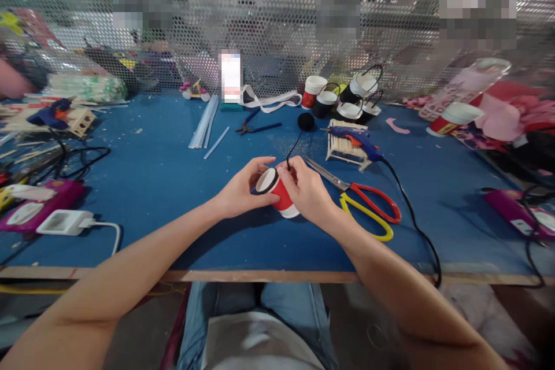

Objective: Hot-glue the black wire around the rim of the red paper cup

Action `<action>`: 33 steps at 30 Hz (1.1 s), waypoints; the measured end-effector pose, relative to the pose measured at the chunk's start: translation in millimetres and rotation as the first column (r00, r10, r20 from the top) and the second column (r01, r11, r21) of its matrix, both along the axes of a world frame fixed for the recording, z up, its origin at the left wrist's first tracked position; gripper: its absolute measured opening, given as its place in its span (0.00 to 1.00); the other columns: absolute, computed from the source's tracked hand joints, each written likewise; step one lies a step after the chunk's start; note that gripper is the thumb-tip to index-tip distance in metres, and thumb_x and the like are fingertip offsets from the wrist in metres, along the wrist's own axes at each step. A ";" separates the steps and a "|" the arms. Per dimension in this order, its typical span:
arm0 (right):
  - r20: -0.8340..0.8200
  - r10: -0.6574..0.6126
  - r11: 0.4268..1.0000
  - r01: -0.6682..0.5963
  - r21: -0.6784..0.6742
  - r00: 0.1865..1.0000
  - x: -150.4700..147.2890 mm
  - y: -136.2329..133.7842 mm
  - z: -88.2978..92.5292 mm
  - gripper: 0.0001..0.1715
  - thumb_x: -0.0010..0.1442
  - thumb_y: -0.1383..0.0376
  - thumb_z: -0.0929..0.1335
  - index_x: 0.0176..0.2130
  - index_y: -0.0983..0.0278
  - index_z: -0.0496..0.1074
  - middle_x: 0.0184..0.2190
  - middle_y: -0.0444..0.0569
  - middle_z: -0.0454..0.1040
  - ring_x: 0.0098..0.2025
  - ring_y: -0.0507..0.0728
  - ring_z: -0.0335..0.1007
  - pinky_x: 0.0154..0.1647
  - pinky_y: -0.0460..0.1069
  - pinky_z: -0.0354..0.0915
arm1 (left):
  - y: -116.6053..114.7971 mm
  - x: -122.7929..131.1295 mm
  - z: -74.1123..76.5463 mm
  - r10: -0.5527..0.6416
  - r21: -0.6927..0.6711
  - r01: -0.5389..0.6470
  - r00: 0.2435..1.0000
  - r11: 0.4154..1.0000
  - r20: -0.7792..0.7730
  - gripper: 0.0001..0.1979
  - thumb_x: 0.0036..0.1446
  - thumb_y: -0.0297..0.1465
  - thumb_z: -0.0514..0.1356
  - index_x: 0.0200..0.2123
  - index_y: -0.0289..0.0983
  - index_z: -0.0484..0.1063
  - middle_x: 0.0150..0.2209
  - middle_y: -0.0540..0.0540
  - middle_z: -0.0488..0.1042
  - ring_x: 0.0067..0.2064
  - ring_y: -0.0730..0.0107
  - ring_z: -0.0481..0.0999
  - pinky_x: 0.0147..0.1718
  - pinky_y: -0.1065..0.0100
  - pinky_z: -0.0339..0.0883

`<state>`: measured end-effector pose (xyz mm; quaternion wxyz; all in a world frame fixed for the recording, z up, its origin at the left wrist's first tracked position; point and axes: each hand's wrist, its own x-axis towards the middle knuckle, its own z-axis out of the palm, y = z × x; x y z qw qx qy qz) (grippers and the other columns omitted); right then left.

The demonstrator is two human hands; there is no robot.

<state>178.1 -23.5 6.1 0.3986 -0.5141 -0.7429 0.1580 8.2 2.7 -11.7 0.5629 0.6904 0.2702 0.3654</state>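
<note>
A red paper cup [282, 199] with a white inside and a black band round its rim lies tilted between both hands above the blue table [165, 185]. My left hand [240, 189] grips the cup at its rim, fingers curled round it. My right hand [307, 191] holds the cup's side and pinches a black cord [293, 147] against the rim. The cord runs up to a black ball of cord [306, 121] farther back on the table.
Red-and-yellow scissors [364, 205] lie right of my hands. A blue glue gun [358, 140] rests on a stick rack, its black cable trailing to the front edge. Several finished cups [342, 98] stand at the back. Pliers [255, 126], clear sticks, chargers and power strips lie around.
</note>
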 end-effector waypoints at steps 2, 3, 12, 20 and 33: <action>0.030 -0.013 1.000 0.013 0.003 0.999 0.4 -0.6 0.4 0.09 0.63 0.60 0.58 0.31 0.60 0.55 0.27 0.46 0.69 0.27 0.53 0.65 0.29 0.48 0.60 | -0.6 -0.5 1.4 -0.016 -0.016 0.016 1.000 1.000 0.003 0.35 0.45 0.29 0.67 0.55 0.42 0.56 0.45 0.45 0.66 0.43 0.66 0.71 0.44 0.62 0.65; 0.043 -0.019 1.000 0.018 0.011 0.999 0.4 -0.9 0.3 0.10 0.63 0.60 0.58 0.31 0.60 0.55 0.28 0.47 0.69 0.27 0.53 0.65 0.29 0.48 0.60 | -1.1 -1.0 2.8 -0.028 -0.030 0.028 1.000 0.999 0.008 0.35 0.44 0.29 0.67 0.55 0.42 0.56 0.45 0.45 0.65 0.44 0.66 0.71 0.44 0.62 0.66; 0.227 -0.066 0.990 0.035 0.138 0.972 -3.8 -2.1 -6.6 0.10 0.65 0.60 0.56 0.33 0.61 0.58 0.35 0.55 0.72 0.36 0.59 0.71 0.33 0.51 0.64 | -3.0 -5.3 15.4 0.113 0.045 -0.108 0.987 0.993 -0.118 0.29 0.47 0.29 0.63 0.52 0.39 0.59 0.44 0.44 0.67 0.46 0.64 0.70 0.50 0.55 0.62; 0.144 -0.040 0.994 0.025 0.104 0.989 -7.0 -5.5 -4.6 0.08 0.63 0.61 0.59 0.33 0.61 0.61 0.35 0.54 0.72 0.36 0.58 0.70 0.36 0.53 0.65 | -3.6 -3.0 15.4 0.161 0.051 -0.156 0.979 0.986 -0.125 0.26 0.47 0.28 0.61 0.51 0.38 0.61 0.42 0.44 0.69 0.44 0.65 0.71 0.47 0.57 0.65; -0.161 -0.231 0.883 0.137 -0.449 0.960 34.2 25.7 12.7 0.08 0.55 0.64 0.65 0.26 0.63 0.63 0.20 0.43 0.71 0.18 0.48 0.64 0.18 0.43 0.58 | 6.6 -22.6 24.3 0.238 0.303 -0.189 0.962 0.934 -0.132 0.28 0.49 0.28 0.61 0.54 0.38 0.59 0.49 0.40 0.67 0.50 0.63 0.70 0.53 0.57 0.64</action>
